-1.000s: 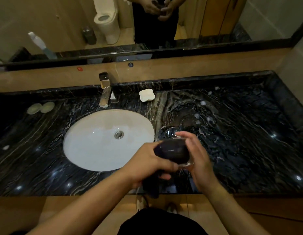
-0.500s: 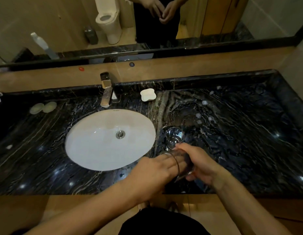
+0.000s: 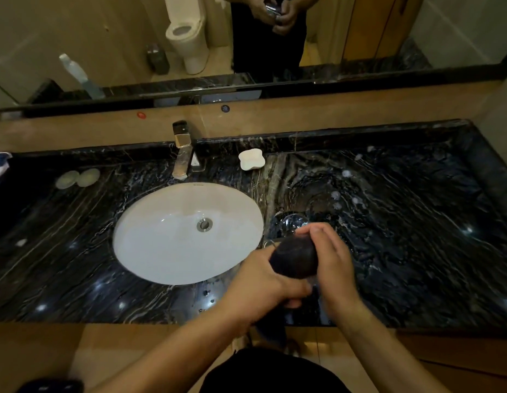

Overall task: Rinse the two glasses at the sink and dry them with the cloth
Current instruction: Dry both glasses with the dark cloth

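Drying a glass right of the sink basin (image 3: 172,259)

Both hands together: left hand (image 3: 263,287) grips dark cloth (image 3: 294,259) stuffed in the glass (image 3: 313,279); right hand (image 3: 331,259) clasps it; second glass (image 3: 292,222) upright just behind

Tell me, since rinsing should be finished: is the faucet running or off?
Off. No stream falls from the faucet spout, and the white sink basin beneath shows no moving water.
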Tool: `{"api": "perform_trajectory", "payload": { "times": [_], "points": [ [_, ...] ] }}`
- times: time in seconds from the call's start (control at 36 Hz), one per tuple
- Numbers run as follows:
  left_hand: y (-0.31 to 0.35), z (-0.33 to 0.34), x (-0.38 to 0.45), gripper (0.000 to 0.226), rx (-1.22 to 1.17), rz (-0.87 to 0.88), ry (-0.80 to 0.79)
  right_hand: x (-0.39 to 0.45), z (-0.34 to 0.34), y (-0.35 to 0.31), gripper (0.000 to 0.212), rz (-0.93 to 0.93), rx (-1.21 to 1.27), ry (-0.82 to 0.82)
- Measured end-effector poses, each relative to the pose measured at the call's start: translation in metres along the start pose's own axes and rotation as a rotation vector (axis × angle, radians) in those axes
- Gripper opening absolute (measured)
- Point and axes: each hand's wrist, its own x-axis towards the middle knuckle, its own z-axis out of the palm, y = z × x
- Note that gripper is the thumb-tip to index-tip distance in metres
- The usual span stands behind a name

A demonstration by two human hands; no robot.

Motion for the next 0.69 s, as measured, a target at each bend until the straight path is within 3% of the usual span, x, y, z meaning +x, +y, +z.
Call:
{"api": "perform_trajectory", "payload": {
  "times": [0.06, 0.11, 0.17, 0.25, 0.33, 0.36, 0.44, 0.53, 0.61, 0.69],
  "points": [
    [-0.014, 0.000, 0.001, 0.055, 0.534, 0.315, 0.060, 0.006, -0.001, -0.010, 0.024, 0.250, 0.032, -0.065],
    [-0.030, -0.007, 0.005, 0.060, 1.035, 0.584, 0.018, 0.011, -0.007, -0.019, 0.021, 0.507, 0.030, -0.221],
    [-0.043, -0.018, 0.010, 0.053, 1.320, 0.786, -0.082, 0.017, -0.013, -0.017, 0.025, 0.659, -0.073, -0.334],
    [-0.051, -0.030, 0.015, 0.044, 1.517, 0.944, -0.128, 0.022, -0.015, -0.010, 0.032, 0.727, -0.141, -0.414],
    [-0.049, -0.030, 0.019, 0.055, 1.305, 0.782, -0.108, 0.022, -0.017, -0.004, 0.035, 0.662, -0.032, -0.468],
    [-0.045, -0.027, 0.018, 0.057, 1.116, 0.634, -0.099, 0.021, -0.018, -0.002, 0.036, 0.597, 0.025, -0.458],
    [-0.020, -0.021, 0.015, 0.048, 0.229, 0.047, -0.120, 0.013, -0.014, 0.007, 0.032, 0.304, 0.117, -0.323],
    [-0.007, -0.022, 0.018, 0.040, -0.297, -0.225, -0.082, 0.001, -0.010, 0.017, 0.027, 0.010, 0.040, -0.279],
    [-0.002, -0.021, 0.015, 0.039, -0.445, -0.346, -0.082, 0.000, -0.011, 0.021, 0.033, -0.207, -0.093, -0.262],
    [0.000, -0.014, 0.008, 0.038, -0.415, -0.321, -0.100, 0.002, -0.012, 0.021, 0.030, -0.297, -0.167, -0.188]
  ]
}}
